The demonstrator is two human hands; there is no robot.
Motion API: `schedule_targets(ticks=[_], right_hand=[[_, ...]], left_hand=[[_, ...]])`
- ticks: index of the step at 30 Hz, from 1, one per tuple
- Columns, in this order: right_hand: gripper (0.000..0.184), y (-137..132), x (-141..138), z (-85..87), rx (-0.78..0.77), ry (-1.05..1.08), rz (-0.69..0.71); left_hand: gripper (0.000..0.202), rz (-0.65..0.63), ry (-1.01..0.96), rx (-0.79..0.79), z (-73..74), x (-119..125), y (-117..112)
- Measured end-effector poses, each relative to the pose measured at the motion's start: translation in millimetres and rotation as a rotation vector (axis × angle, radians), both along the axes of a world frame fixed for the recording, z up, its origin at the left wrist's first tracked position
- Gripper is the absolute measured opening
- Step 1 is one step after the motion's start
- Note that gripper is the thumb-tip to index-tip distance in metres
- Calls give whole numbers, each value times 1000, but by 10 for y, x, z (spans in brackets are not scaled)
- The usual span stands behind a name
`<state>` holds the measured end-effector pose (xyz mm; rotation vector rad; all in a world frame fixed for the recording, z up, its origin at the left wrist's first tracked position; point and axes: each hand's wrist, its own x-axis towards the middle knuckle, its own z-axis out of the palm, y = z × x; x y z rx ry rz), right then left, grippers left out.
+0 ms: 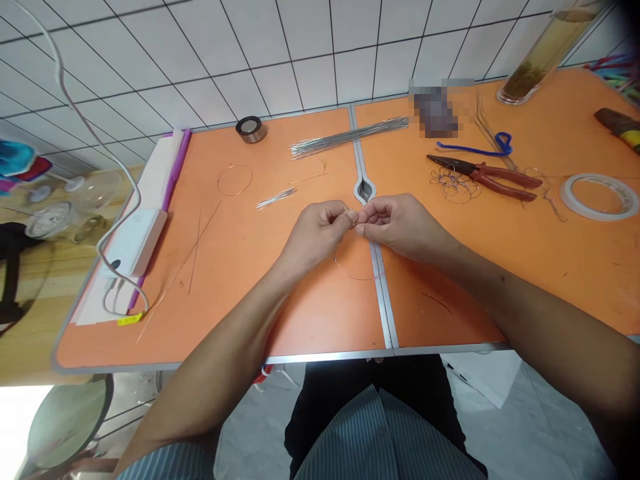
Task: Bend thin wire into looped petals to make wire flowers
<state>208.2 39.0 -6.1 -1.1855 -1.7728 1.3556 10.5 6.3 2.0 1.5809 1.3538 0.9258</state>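
Note:
My left hand and my right hand meet above the seam of the orange table, fingertips pinched close together. Between them they grip a thin copper-coloured wire, whose curved loop hangs below the fingers. The wire's ends are hidden in the fingertips. Left of my hands lie a small bundle of short wires and a round wire ring. Further back is a thick bundle of straight silver wires. Red-handled pliers rest to the right, over a tangle of wire scraps.
A tape roll stands near the tiled wall. At left, a white power bank with a cable sits on paper. On the right are a white tape ring, a blue twisted strip and a tall glass of brown liquid.

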Motion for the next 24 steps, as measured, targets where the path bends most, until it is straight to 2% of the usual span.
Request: schedule_targets(ticks=[4,8,11,20,24], right_hand=[[15,48,68,30,-170,55,71],[21,51,90,73,-178,50,41],[18,41,71,54,-184,55,18],[10,30,32,25,-53,-6,-19],[10,12,25,56,35,-66,-12]], left_hand=[[34,-15,-43,-8,13,-36,15],[34,6,-82,-16,-4,-57,28],[37,21,-81,-20,-9,-49,25],[15,-6,-126,-34,33,-16,4],[18,6,-129,-34,9,-2,4]])
